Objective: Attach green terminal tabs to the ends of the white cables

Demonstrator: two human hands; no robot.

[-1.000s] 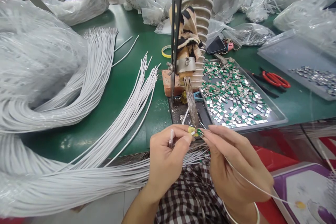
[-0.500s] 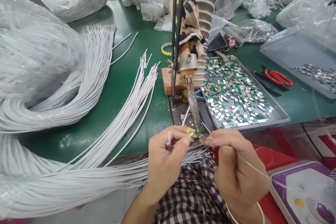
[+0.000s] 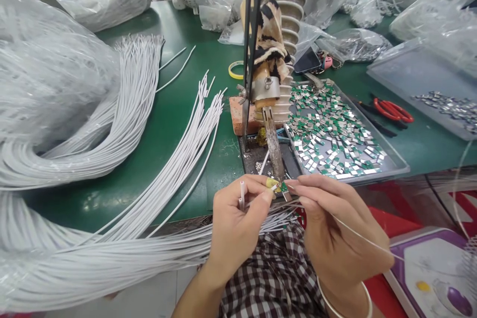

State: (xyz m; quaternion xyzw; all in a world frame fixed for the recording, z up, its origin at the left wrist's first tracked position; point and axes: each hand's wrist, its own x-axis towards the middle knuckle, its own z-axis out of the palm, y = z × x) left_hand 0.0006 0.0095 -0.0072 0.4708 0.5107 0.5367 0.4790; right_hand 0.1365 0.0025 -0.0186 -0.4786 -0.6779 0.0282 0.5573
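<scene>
At lower center, the left hand (image 3: 238, 223) pinches a white cable (image 3: 275, 188), the right hand (image 3: 343, 223) a thin wire (image 3: 357, 234); a slip near the iron (image 3: 275, 154) could skew the green chip (image 3: 284, 187).

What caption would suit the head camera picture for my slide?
Left hand with a white cable, right hand with thin wire, small green board between them near a metal rod.

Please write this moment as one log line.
left hand: holds white cable | right hand: holds thin wire | green board: between hands
</scene>
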